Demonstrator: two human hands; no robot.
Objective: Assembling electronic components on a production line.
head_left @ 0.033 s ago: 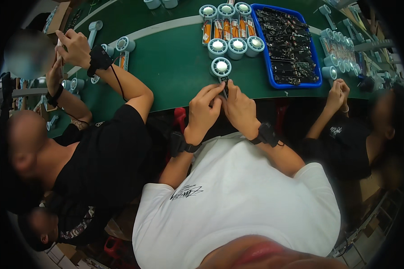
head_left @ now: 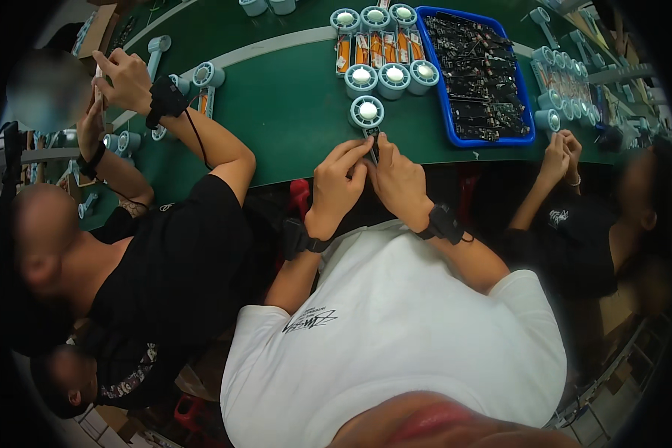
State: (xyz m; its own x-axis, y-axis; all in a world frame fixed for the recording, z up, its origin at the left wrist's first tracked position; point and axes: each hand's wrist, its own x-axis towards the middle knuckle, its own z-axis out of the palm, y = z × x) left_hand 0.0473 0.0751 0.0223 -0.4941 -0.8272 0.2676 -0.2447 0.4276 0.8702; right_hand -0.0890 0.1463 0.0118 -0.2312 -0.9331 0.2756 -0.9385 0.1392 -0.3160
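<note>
- At the near edge of the green table [head_left: 276, 119], 1 pale-blue handheld fan [head_left: 367, 112] lies head outward, handle toward the wearer.
- The left hand [head_left: 338, 181] curls around the handle; the right hand [head_left: 400, 179] closes in opposite, fingertips at a dark part [head_left: 374, 137], probably steadying it. Exact pinch hidden.
- Beyond, 6 similar fans [head_left: 393, 77] face inward in 2 rows, perhaps saving space, orange batteries [head_left: 376, 52] between.
- Right, a blue tray [head_left: 494, 142] keeps circuit boards [head_left: 474, 78] together.
- Black lettering [head_left: 310, 319] marks the white T-shirt [head_left: 396, 321]; battery labels are too small to read.
</note>
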